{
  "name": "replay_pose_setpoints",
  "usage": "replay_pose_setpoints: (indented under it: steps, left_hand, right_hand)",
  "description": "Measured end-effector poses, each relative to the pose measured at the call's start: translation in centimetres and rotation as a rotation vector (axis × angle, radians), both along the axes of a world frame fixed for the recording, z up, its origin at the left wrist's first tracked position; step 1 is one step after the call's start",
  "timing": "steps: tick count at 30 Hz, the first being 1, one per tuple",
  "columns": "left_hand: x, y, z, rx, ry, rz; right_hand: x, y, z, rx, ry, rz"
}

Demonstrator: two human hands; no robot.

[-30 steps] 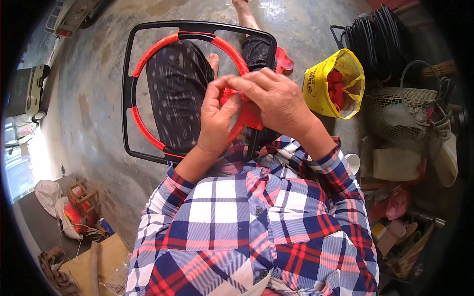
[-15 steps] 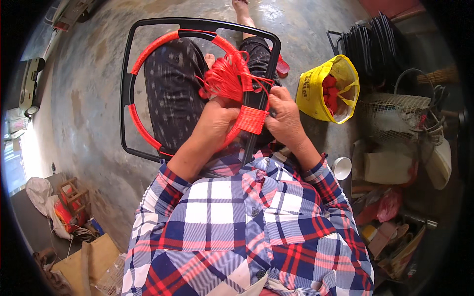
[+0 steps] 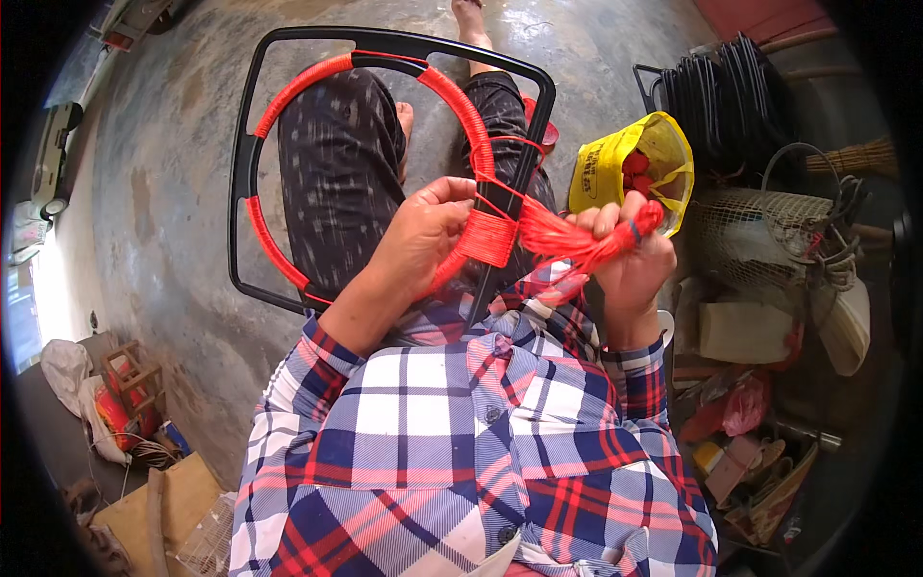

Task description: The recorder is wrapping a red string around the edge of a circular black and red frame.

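Observation:
A black frame [image 3: 248, 192] with a rounded-square outline and an inner ring rests across my lap. Red cord wrapping [image 3: 284, 96] covers long stretches of the ring, and a broad wound band [image 3: 490, 238] joins ring and frame bar at the right. My left hand [image 3: 431, 226] is closed at the ring just left of that band, fingers pinching near the cord; what lies between them is partly hidden. Right of the frame, my right hand [image 3: 630, 260] grips a hank of red cord [image 3: 567, 236] tied near its end. Loose strands run from the hank to the bar.
A yellow bag [image 3: 601, 173] holding red bundles stands on the concrete floor to the right. Behind it are stacked black frames [image 3: 721, 91]. A wire mesh cage [image 3: 740, 231] and assorted clutter line the right side. A wooden board [image 3: 183, 500] lies at the lower left.
The red cord hank has passed from inside the ring to the frame's right side, now in my right hand. My left hand stays by the wound band, its fingers shifted slightly upward.

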State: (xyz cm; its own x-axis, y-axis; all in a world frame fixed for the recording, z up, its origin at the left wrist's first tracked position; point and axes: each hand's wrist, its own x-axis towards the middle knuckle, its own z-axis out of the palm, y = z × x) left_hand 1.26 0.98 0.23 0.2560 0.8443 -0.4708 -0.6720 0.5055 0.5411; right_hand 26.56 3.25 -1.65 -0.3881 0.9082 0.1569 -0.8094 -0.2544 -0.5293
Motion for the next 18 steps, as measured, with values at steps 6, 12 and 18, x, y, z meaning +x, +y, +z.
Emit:
replay_pose_setpoints:
  steps: [6, 12, 18]
  left_hand:
    - [0.5, -0.5, 0.1, 0.488, 0.803, 0.091]
    - [1.1, -1.2, 1.6, 0.742, 1.108, 0.095]
    - [1.2, -1.1, 0.6, 0.895, 1.296, 0.049]
  right_hand:
    - [-1.0, 0.5, 1.3, -0.318, -0.108, -0.232]
    - [-2.8, 0.4, 4.4, -0.163, -0.132, -0.226]
    - [-4.7, 0.8, 5.6, 0.005, -0.249, -0.209]
